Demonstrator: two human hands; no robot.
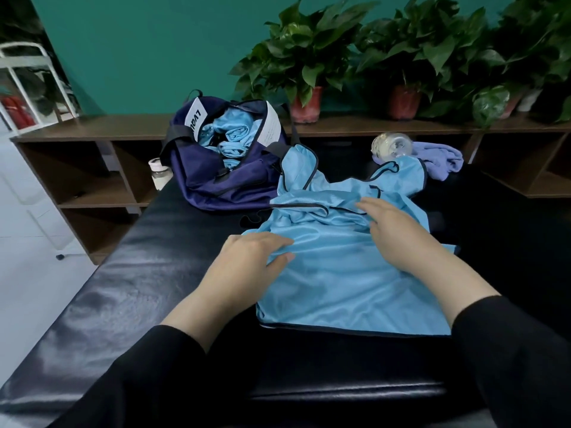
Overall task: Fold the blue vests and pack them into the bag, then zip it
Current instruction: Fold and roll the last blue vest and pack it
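Vest in work: a light blue vest (336, 273) with dark trim lies spread on the black padded bench (129, 273), lower hem nearest the person, upper part rumpled and reaching towards the bag.
Left hand (250, 257): at the vest's left edge, thumb and fingers pinching a fold of the fabric.
Right hand (398, 230): laid on the rumpled upper middle of the vest, fingers extended and pressing flat, nothing gripped.
Sleeves: both forearms in black sleeves (506, 350).
Bag: navy bag (222, 180) stands at the far left of the bench, mouth unzipped, touching the vest's shoulder strap.
Packed vests: several rolled blue vests (228, 140) sit inside the bag.
Beside bag: small white-capped bottle (159, 174) at its left.
Far right of bench: clear plastic bottle (391, 145) lying on its side against a purple cloth (441, 159).
Background: brown shelf (92, 131) carrying potted plants (306, 57) before a teal wall.
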